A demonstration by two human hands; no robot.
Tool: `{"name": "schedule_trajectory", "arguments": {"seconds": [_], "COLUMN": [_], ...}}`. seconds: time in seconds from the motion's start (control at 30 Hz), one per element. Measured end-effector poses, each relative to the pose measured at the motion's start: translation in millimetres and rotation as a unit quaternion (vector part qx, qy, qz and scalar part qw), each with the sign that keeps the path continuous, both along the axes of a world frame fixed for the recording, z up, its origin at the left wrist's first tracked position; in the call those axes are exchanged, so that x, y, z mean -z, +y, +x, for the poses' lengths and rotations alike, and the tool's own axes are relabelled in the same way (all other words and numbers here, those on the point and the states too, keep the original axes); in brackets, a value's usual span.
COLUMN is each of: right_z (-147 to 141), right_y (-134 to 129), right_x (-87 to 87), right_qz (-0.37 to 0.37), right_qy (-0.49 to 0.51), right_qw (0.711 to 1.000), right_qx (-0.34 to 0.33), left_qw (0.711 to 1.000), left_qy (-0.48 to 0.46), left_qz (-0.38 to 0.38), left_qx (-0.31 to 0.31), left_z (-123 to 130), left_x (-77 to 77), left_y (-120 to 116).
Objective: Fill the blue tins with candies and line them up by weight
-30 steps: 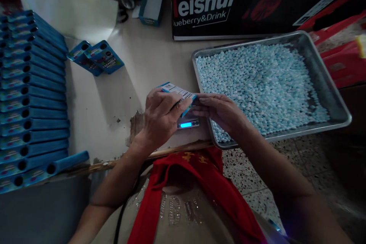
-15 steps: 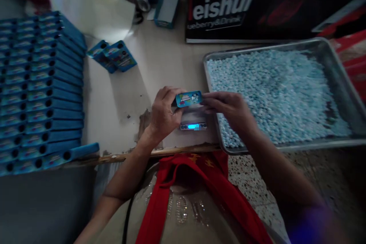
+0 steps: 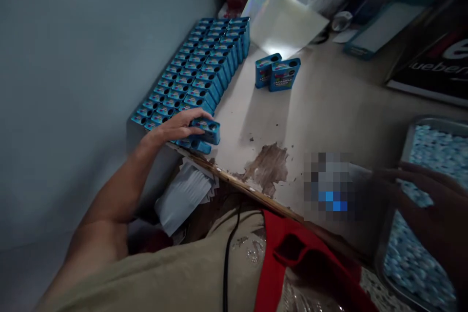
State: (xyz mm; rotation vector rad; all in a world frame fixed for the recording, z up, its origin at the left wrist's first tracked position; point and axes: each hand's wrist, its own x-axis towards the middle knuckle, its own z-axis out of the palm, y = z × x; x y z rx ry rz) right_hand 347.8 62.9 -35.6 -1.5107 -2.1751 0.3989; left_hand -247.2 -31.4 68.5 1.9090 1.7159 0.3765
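My left hand (image 3: 179, 124) grips a small blue candy box (image 3: 210, 131) between thumb and fingers, at the near end of the packed rows of like boxes (image 3: 197, 70). Just below it, another blue box (image 3: 199, 146) lies at the table's edge. On the right, my right hand (image 3: 420, 190) reaches over the near-left side of a metal tray (image 3: 404, 148) full of pale blue candies (image 3: 417, 258). Its fingers are dark and smeared, so their grip is unclear. A small scale (image 3: 332, 200) with a blue-lit display sits left of those fingertips, mostly masked by pixelation.
Two blue boxes (image 3: 283, 75) stand apart on the white table (image 3: 234, 122), beside a cream sheet (image 3: 288, 24). An open teal box (image 3: 383, 24) and a black carton (image 3: 435, 68) lie at the back right. A grey wall (image 3: 91, 48) borders the left.
The view has swung left. My left hand has carried the blue box from above the scale to the rows on the left. My right hand has let go of it and stays near the tray.
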Motion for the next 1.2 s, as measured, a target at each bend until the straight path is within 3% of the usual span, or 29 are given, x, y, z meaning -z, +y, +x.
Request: {"name": "schedule_trajectory", "arguments": {"seconds": [0.1,0.2,0.3,0.5,0.63,0.7,0.8,0.97,1.03,1.1,1.2], "right_z": [-57,-113,-169,-274,-309,-299,-245,-109,-72,-53,-40], "right_y": [10,34,73,176,210,207,178,80,43,18,7], "right_x": [-24.0,-38.2,-39.1,-34.7,-39.4,-41.8,-49.6,-72.2,-72.8,-66.7,-54.6], "right_qz": [-0.015,-0.052,-0.075,-0.003,-0.031,-0.034,-0.037,-0.057,-0.088,-0.116,-0.129], "right_qy": [0.064,0.089,0.114,0.048,0.029,0.029,0.042,0.051,0.058,0.081,0.118], "right_qw": [0.997,0.991,0.985,0.988,0.988,0.989,0.988,0.993,0.993,0.989,0.984], "right_qx": [-0.043,-0.088,-0.106,-0.148,-0.146,-0.143,-0.141,-0.088,-0.054,-0.031,-0.023], "left_qw": [0.998,0.990,0.976,0.959,0.949,0.943,0.937,0.941,0.940,0.940,0.939], "left_qy": [0.044,0.104,0.158,0.179,0.189,0.192,0.187,0.181,0.176,0.170,0.152], "left_qz": [0.000,0.062,0.130,0.220,0.251,0.271,0.291,0.283,0.293,0.295,0.305], "left_qx": [0.036,0.068,0.080,0.023,0.022,0.031,0.049,0.033,0.019,0.008,0.031], "left_z": [-8,1,13,17,15,13,10,24,40,60,94], "left_x": [8.8,16.8,33.1,70.8,76.5,76.7,73.0,53.2,47.3,45.9,49.1], "left_y": [-17,-36,-53,-57,-55,-55,-54,-51,-46,-38,-20]}}
